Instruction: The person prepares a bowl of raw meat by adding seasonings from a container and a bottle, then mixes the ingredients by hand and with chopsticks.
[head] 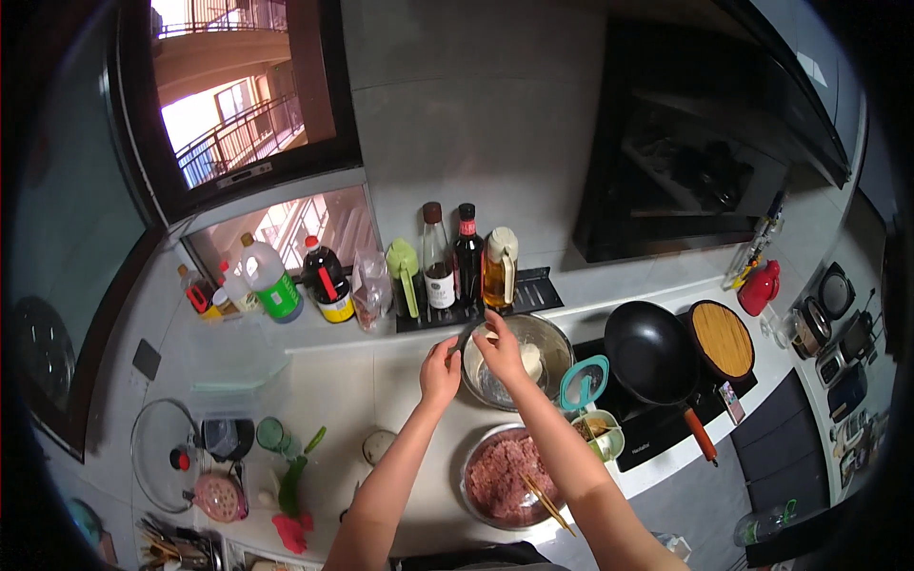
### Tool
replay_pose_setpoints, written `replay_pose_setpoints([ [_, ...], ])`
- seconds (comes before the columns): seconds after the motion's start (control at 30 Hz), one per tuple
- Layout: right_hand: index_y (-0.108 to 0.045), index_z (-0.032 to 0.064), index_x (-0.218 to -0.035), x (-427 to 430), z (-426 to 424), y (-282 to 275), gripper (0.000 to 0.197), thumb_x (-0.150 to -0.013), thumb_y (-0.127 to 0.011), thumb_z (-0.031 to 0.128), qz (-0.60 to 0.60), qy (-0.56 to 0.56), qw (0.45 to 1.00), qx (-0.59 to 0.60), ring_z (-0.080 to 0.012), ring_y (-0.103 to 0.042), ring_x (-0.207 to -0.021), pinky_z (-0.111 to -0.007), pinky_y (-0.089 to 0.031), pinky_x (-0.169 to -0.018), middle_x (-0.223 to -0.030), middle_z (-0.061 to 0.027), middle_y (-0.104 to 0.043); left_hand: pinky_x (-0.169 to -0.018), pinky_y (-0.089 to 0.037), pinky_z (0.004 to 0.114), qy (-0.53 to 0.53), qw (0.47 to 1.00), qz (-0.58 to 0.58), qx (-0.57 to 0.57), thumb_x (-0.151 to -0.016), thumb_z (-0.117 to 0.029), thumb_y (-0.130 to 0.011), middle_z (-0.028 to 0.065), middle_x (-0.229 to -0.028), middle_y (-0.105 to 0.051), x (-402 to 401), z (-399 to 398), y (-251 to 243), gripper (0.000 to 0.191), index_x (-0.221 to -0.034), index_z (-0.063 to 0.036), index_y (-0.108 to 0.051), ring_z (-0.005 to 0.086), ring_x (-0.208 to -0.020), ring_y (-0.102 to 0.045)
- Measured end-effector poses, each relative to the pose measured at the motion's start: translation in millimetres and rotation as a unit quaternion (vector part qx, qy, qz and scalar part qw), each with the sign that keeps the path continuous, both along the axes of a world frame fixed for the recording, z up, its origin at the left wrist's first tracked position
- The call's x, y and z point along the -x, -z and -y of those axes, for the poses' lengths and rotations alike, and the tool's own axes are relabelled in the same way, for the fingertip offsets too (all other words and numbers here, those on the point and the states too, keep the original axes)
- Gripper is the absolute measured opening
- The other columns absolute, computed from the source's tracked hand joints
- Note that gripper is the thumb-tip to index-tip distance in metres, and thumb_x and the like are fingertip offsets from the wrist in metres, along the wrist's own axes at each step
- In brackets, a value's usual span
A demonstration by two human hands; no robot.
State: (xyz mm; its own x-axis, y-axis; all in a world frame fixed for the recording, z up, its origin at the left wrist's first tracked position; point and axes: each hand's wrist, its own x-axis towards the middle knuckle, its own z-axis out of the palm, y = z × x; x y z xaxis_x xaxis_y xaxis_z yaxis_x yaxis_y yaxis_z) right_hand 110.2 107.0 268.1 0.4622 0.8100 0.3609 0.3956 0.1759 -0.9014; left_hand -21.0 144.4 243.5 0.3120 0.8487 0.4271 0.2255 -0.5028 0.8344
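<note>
A deep metal bowl (564,341) stands at the back of the counter, with a pale lump of dough (530,360) inside. My left hand (439,375) is just left of the bowl's rim, its thumb and fingers apart and nothing visible in them. Over the bowl's left part is my right hand (502,353), palm turned inward. Something pale shows by its fingertips; whether they hold it is unclear. Beneath my right forearm, a second bowl (468,492) contains minced meat (503,464). A pair of chopsticks (550,505) leans in the meat and over the rim.
Sauce and oil bottles (438,278) line the wall behind. Right of the bowls are a divided seasoning box (607,446) with a raised teal-rimmed lid (584,383), and a black wok (650,350) on the cooktop. A green pepper (291,489) and a glass lid (161,457) lie left.
</note>
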Motion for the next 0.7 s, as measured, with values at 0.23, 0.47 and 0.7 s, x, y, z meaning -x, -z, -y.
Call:
replay_pose_setpoints([
  [0.23, -0.032, -0.002, -0.128, -8.5, -98.8, -34.0, 0.064, -0.074, -0.062, 0.018, 0.187, 0.237, 0.945, -0.124, -0.0406, -0.039, -0.114, -0.04, -0.032, -0.095, -0.128, -0.0259, -0.036, -0.073, -0.047, 0.034, 0.02, 0.999, -0.012, -0.045, -0.08, -0.004, -0.048, 0.0127, -0.103, -0.059, -33.5, -59.7, -27.0, 0.027, -0.107, -0.0047, -0.054, 0.0304, -0.088, -0.058],
  [0.47, -0.037, 0.0009, -0.124, -13.6, -132.9, -42.0, 0.064, -0.072, -0.066, 0.027, 0.263, 0.315, 0.907, -0.096, -0.0353, -0.04, -0.11, -0.042, -0.033, -0.093, -0.124, -0.0186, -0.04, -0.07, -0.046, 0.035, 0.031, 0.998, -0.005, -0.054, -0.08, -0.002, -0.046, 0.0131, -0.096, -0.058, -29.4, -70.5, -20.8, 0.025, -0.104, -0.006, -0.056, 0.0311, -0.082, -0.057],
  [0.7, -0.039, 0.0001, -0.118, -9.2, -136.2, -30.9, 0.068, -0.068, -0.071, 0.033, 0.198, 0.341, 0.909, -0.135, -0.0352, -0.042, -0.105, -0.041, -0.033, -0.09, -0.115, -0.0189, -0.044, -0.071, -0.046, 0.035, 0.044, 0.999, -0.008, 0.015, -0.081, -0.002, -0.046, 0.0119, -0.097, -0.058, -24.4, -70.6, -5.7, 0.024, -0.102, -0.0056, -0.056, 0.0306, -0.083, -0.057],
])
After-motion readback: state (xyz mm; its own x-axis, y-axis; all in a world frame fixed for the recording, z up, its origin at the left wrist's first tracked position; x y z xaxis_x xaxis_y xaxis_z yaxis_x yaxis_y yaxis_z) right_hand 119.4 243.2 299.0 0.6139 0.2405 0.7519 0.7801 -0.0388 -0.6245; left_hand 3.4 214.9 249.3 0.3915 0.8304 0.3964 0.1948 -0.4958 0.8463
